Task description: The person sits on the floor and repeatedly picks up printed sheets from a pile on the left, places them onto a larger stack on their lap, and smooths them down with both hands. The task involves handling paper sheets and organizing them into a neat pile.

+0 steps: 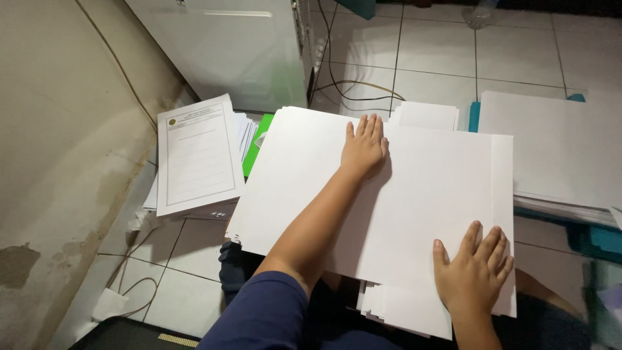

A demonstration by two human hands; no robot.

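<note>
While I look down, my left hand (364, 148) lies flat and wide open on the big white sheets (414, 194), fingers close together, holding nothing. My right hand (472, 271) is flat too, fingers spread, pressing the near corner of the same sheets. The sheets rest on my lap, under both palms. Left of my left hand sits a stack of printed forms (196, 155) with a green folder (258, 144) just beside it. More paper (557, 149) lies right of my right hand. My sleeve hides the sheets' near edge.
</note>
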